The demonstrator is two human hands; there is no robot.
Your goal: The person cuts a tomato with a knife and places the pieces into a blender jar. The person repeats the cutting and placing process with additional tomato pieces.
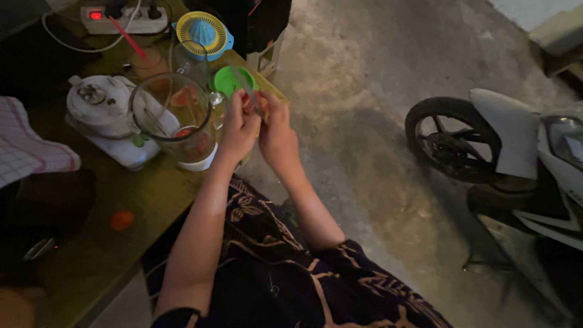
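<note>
My left hand (238,129) and my right hand (276,132) meet just past the table's right edge, fingers curled around a small reddish piece of fruit (254,103). A knife blade (247,88) sticks up between them, and the right hand seems to hold it. Just left of my hands stands a clear blender jar (173,115) with red fruit pieces inside. A green cup (231,79) sits behind my hands.
A white blender base (103,112), a yellow and blue citrus juicer (204,31), a glass of juice with a red straw (147,61) and a power strip (124,19) are on the wooden table (121,200). A checked cloth (24,146) lies left. A scooter (510,158) stands right.
</note>
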